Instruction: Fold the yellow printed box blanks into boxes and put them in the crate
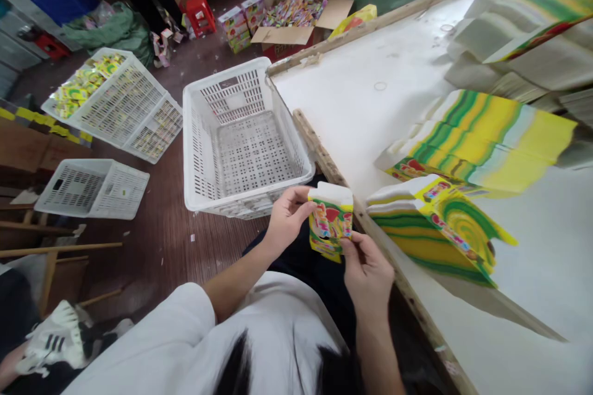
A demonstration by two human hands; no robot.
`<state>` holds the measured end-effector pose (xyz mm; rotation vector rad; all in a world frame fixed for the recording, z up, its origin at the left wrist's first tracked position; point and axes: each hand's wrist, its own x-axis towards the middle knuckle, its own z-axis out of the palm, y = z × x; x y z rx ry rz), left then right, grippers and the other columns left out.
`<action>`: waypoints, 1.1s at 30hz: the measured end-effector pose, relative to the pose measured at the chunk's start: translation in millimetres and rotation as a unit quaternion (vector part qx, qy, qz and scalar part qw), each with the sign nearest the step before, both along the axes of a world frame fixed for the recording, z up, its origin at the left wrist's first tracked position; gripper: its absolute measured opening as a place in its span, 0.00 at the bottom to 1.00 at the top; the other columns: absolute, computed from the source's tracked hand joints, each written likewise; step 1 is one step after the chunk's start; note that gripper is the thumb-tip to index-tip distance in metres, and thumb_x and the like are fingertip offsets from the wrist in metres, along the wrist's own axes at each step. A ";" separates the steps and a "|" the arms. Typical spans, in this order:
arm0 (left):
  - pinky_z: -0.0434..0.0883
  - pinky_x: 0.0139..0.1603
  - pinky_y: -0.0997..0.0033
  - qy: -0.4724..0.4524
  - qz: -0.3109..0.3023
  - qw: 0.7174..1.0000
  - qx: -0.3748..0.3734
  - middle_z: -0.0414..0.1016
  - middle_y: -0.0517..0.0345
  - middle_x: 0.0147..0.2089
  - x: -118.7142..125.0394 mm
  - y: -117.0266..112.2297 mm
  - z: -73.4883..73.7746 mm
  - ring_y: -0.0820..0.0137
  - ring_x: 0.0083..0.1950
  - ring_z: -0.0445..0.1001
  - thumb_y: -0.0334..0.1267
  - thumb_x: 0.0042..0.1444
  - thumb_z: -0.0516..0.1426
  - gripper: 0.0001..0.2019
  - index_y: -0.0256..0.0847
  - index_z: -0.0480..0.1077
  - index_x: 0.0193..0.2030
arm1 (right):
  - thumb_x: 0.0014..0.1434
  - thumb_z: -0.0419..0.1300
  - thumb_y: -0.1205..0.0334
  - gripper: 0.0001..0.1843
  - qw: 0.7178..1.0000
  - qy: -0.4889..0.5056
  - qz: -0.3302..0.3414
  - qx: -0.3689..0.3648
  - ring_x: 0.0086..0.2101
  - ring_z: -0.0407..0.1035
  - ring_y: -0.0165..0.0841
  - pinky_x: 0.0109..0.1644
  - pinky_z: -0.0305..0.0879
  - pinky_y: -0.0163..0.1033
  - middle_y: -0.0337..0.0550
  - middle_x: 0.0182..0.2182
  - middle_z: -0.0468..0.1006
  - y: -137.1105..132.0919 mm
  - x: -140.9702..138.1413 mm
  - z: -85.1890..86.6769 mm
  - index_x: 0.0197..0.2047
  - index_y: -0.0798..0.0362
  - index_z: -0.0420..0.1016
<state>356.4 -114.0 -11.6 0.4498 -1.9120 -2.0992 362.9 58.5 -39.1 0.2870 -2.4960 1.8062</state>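
Note:
Between my two hands is a small yellow and green printed carton (331, 220), held over my lap with a white flap sticking up at its top and a yellow flap hanging at the bottom. My left hand (290, 219) pinches its upper left side, thumb on the front. At the lower right edge, my right hand (368, 271) grips it between thumb and fingers. Just beyond my left hand stands a white plastic crate (245, 154) with slotted walls. On the table to my right, a stack of flat cartons (445, 228) in the same print leans in a bundle.
More stacked flat cartons (491, 142) cover the right of the white table (361, 92), which has a raised wooden edge (324, 163). Left are a crate of filled yellow packs (125, 99) and another crate (92, 188). Ahead, a person sits behind an open cardboard box (287, 36) of small packets.

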 end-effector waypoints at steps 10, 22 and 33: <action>0.72 0.57 0.53 -0.131 -0.412 0.835 -0.340 0.73 0.40 0.62 13.7 -24.4 19.3 0.47 0.60 0.75 0.52 0.41 0.72 0.47 0.41 0.63 0.67 | 0.67 0.56 0.69 0.17 0.945 0.220 0.174 0.170 0.41 0.75 0.37 0.60 0.64 0.52 0.38 0.36 0.84 -0.9 11.1 5.9 0.47 0.38 0.82; 0.72 0.52 0.60 0.008 -0.344 0.874 -0.343 0.78 0.49 0.52 18.7 2.4 -7.5 0.55 0.51 0.78 0.40 0.43 0.68 0.31 0.43 0.68 0.56 | 0.67 0.58 0.52 0.43 0.985 -0.075 -0.078 -0.135 0.72 0.50 0.49 0.71 0.53 0.67 0.61 0.74 0.48 -11.2 30.6 -4.0 0.76 0.47 0.39; 0.73 0.54 0.62 0.056 -0.318 0.862 -0.391 0.71 0.49 0.61 22.0 2.2 -9.8 0.58 0.56 0.77 0.37 0.50 0.66 0.39 0.46 0.52 0.66 | 0.58 0.59 0.42 0.40 0.895 -0.322 0.032 -0.306 0.62 0.69 0.45 0.66 0.68 0.54 0.50 0.64 0.72 -20.6 20.1 16.0 0.70 0.46 0.62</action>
